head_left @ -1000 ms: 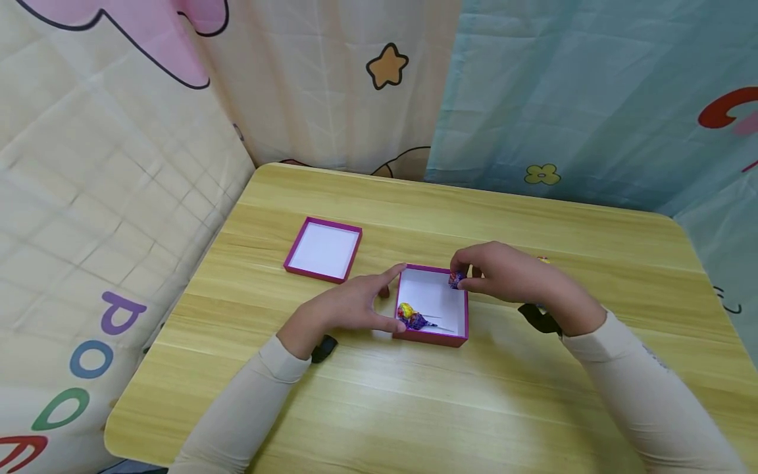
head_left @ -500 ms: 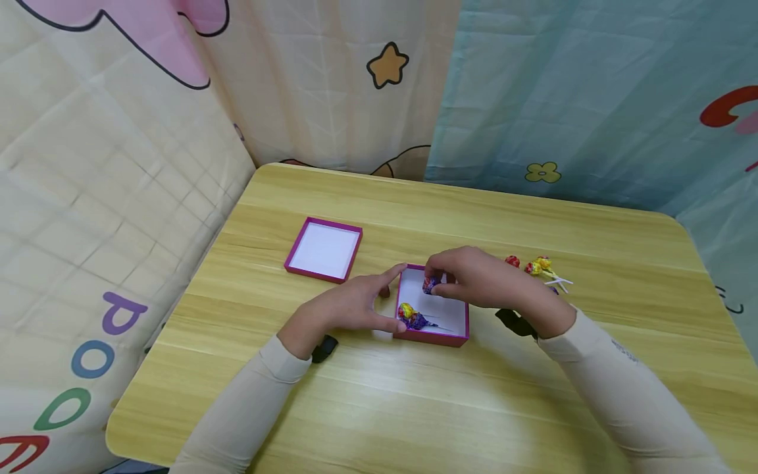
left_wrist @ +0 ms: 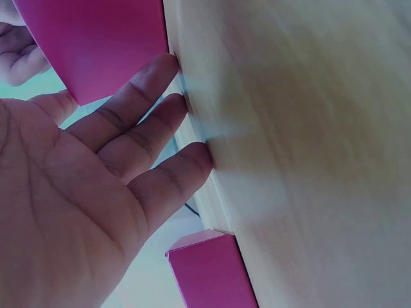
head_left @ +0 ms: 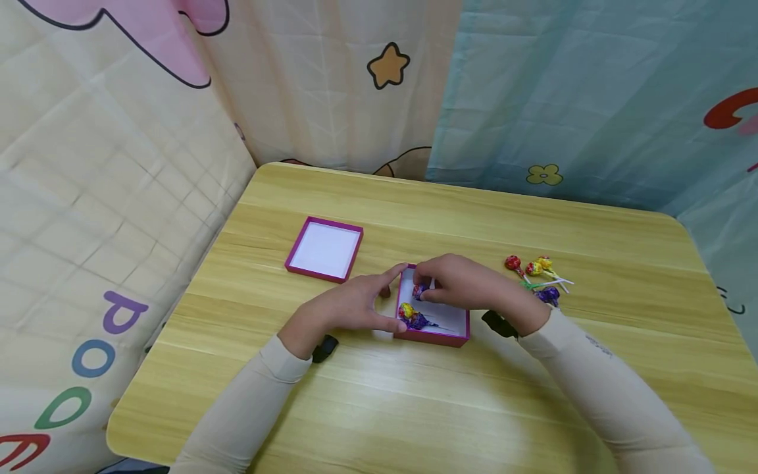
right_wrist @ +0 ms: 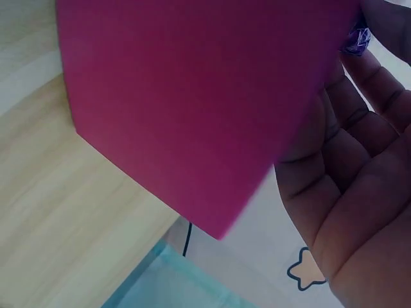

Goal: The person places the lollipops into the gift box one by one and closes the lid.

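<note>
A magenta box (head_left: pixel 435 340) with a white inside stands on the table. My left hand (head_left: pixel 358 303) lies along its left side, thumb and index finger spread to touch the two left corners; in the left wrist view, the other fingers (left_wrist: pixel 170 179) are nearly straight. Over the inside of the box, my right hand (head_left: pixel 462 283) pinches a purple-wrapped lollipop (head_left: pixel 418 291), its stick hidden by the hand. In the right wrist view, only a bit of purple wrapper (right_wrist: pixel 358 41) shows by the fingers. A yellow lollipop (head_left: pixel 406 310) and a purple one (head_left: pixel 418 321) lie in the box's front left.
The shallow magenta lid (head_left: pixel 326 249), white inside up, lies at the back left of the box. Several lollipops lie to the right: a red one (head_left: pixel 512 263), yellow ones (head_left: pixel 539 266) and purple (head_left: pixel 548 295). Printed curtains (head_left: pixel 331 85) stand behind the table (head_left: pixel 355 408).
My right hand has moved left across the box with the purple lollipop, from its back right corner towards the left side. The lollipops on the right have come into sight. My left hand stays put.
</note>
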Tool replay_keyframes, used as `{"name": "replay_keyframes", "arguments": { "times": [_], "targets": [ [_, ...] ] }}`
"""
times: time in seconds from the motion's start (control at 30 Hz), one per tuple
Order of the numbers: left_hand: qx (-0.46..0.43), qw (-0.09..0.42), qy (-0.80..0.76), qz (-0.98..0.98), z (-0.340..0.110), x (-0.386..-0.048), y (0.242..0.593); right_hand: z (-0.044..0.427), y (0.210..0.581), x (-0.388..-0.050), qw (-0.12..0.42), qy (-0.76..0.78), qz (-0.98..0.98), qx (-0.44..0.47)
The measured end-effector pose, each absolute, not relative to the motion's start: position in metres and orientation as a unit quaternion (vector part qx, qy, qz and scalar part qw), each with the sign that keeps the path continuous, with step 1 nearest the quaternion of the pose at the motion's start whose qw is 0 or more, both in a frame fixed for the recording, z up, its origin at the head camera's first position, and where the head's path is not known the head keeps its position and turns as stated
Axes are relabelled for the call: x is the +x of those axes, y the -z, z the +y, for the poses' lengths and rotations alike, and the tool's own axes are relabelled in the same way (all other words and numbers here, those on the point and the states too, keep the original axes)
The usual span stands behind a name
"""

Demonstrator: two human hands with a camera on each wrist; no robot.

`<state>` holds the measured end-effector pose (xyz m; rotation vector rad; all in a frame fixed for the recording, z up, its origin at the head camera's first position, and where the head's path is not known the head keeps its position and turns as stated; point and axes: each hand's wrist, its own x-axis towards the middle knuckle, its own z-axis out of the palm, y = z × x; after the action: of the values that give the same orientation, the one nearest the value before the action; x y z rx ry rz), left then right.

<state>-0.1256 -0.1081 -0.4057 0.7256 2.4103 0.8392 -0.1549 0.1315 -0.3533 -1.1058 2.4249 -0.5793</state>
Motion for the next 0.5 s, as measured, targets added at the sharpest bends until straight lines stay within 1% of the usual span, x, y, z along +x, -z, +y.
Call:
{"name": "replay_keyframes", "arguments": {
  "times": [0.27, 0.5],
  "targets": [
    [0.266, 0.242, -0.306, 0.882, -0.108, -0.126, 0.406, 0.129, 0.372, -0.158, 0.223, 0.181, 0.870, -0.402],
    [0.264, 0.241, -0.302, 0.884, -0.108, -0.126, 0.406, 0.127, 0.378, -0.157, 0.218, 0.166, 0.873, -0.404]
  ]
}}
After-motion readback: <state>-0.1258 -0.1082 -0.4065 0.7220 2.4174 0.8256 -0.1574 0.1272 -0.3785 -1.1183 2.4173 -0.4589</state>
